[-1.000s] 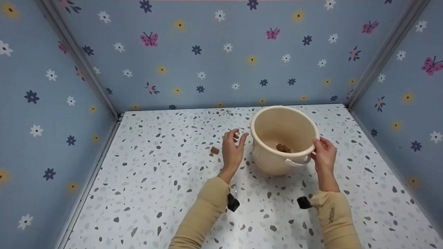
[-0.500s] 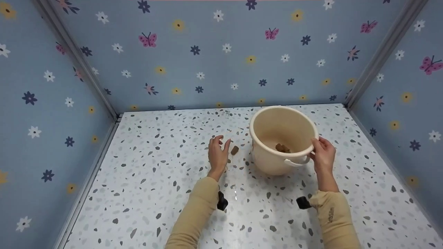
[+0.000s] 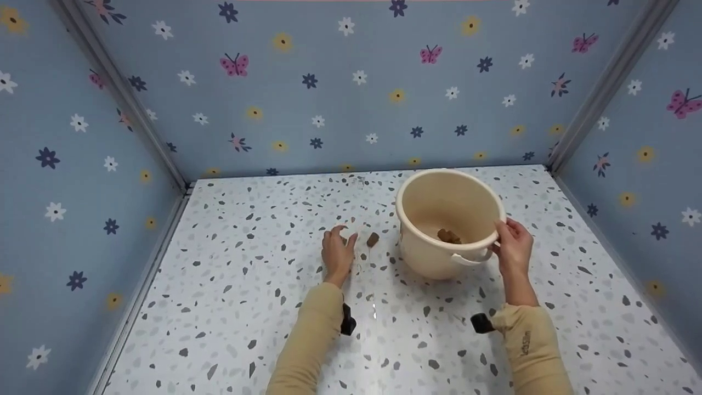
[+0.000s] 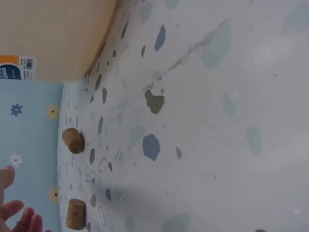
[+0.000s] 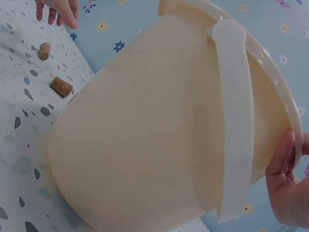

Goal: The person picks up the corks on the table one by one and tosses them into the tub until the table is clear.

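Observation:
Two corks rest on the speckled tabletop. One cork [image 3: 373, 239] lies just right of my left hand [image 3: 338, 253]; the other cork [image 5: 44, 51] is mostly hidden behind that hand in the head view. My left hand hovers over this second cork with curved, spread fingers and a gap below the fingertips in the right wrist view. A cream plastic bucket [image 3: 428, 263] stands tilted toward me at the right. My right hand [image 3: 514, 247] grips its rim, thumb on one side and fingers on the other. Several brown corks [image 3: 448, 236] lie inside the bucket.
The bucket's white handle [image 5: 234, 111] hangs down along its near side. Blue flowered panels [image 3: 351, 99] enclose the white speckled table [image 3: 247, 307] at the back and both sides. Thin scratch-like marks show on the tabletop near the corks.
My left hand has moved left and lower, from beside the bucket to above the left cork, uncovering the right cork. My right hand and the bucket stay where they were.

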Available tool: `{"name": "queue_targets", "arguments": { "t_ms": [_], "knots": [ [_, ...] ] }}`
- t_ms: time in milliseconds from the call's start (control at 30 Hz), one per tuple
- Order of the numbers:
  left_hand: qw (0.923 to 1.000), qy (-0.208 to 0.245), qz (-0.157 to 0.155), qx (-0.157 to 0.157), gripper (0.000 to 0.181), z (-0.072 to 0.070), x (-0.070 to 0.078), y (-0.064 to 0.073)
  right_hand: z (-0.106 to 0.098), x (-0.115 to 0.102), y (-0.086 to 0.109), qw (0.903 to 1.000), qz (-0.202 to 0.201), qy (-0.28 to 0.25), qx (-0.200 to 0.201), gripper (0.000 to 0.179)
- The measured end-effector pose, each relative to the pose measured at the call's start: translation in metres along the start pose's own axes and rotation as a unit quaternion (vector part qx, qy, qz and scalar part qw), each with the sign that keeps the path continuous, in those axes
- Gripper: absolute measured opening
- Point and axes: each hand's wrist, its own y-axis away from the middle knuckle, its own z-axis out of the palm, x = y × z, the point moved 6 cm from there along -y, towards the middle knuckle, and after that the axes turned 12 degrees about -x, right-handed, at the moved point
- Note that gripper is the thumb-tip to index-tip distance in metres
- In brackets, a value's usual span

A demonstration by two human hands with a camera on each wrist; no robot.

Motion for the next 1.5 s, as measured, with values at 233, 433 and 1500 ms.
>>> {"name": "queue_targets", "arguments": {
  "t_ms": [233, 433, 1500],
  "knots": [
    [0.9983, -0.011, -0.047, -0.034, 0.044, 0.004, -0.018, -0.002, 0.002, -0.003, 0.004, 1.0, -0.002, 0.01, 0.0, 0.038],
    [0.997, -0.011, -0.066, -0.038, 0.029, 0.006, -0.028, -0.004, -0.025, 0.032, -0.037, 0.9994, -0.027, -0.004, -0.022, 0.037],
    [0.9872, -0.082, -0.134, -0.028, 0.015, 0.017, -0.04, -0.008, -0.066, 0.085, -0.096, 0.9996, -0.011, -0.004, -0.027, 0.047]
  ]
}}
